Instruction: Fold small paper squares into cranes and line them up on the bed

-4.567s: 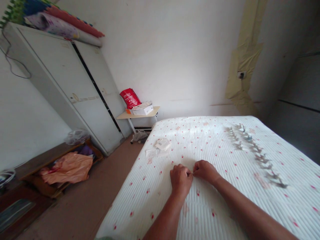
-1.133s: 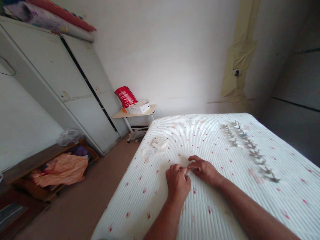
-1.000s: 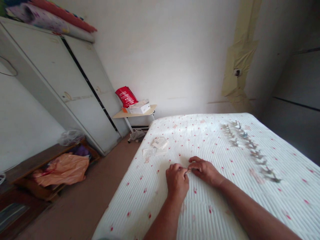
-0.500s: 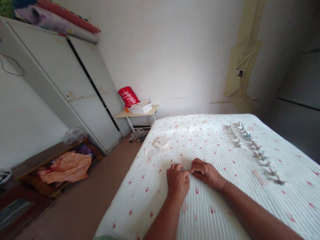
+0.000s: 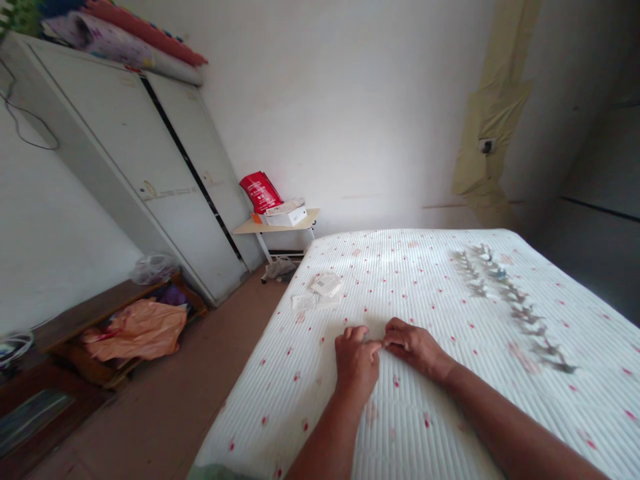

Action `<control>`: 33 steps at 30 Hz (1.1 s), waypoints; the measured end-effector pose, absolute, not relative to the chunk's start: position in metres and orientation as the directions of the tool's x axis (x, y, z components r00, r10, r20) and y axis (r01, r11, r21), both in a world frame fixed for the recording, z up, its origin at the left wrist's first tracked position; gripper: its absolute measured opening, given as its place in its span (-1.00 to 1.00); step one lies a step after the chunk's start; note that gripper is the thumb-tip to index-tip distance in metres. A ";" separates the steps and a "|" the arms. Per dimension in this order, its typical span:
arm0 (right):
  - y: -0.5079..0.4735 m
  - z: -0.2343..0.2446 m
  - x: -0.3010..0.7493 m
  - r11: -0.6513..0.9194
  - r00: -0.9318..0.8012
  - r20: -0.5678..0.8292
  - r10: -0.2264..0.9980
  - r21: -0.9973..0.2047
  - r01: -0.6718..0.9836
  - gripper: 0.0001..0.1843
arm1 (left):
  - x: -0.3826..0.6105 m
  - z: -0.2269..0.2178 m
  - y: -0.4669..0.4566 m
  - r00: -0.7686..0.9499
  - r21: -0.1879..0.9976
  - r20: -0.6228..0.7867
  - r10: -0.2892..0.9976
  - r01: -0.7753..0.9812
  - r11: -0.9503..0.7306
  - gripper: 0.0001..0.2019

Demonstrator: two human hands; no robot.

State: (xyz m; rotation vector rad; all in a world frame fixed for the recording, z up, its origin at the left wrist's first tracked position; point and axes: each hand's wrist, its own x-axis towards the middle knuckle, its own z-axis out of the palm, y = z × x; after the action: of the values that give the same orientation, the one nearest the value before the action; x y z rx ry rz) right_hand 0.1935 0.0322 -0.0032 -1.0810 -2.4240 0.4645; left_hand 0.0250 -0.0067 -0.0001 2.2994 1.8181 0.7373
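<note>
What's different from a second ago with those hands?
The right hand curled its raised fingers down toward the left hand. Anything between them is too small to make out. The paper pieces and rows of little shapes stayed on the bed.

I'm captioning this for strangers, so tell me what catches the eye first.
The red bag stands out first, on the small table by the cabinet. Next come the small figures, lined up on the right of the bed. Nearer, around the bed's middle, the left hand and right hand are close together at the fingertips; anything between them is too small to tell.
</note>
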 end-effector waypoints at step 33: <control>0.050 0.016 0.171 0.217 -0.312 -0.147 0.939 -0.453 0.865 -0.84 | 0.031 0.001 0.001 -0.019 0.485 0.189 0.982 0.871 -0.076 -0.84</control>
State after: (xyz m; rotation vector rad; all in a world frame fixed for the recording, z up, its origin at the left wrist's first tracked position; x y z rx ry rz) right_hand 0.1712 0.0505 0.0165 -1.7387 -2.3220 0.6956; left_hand 0.0314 0.0006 0.0009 2.0282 1.9665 0.7212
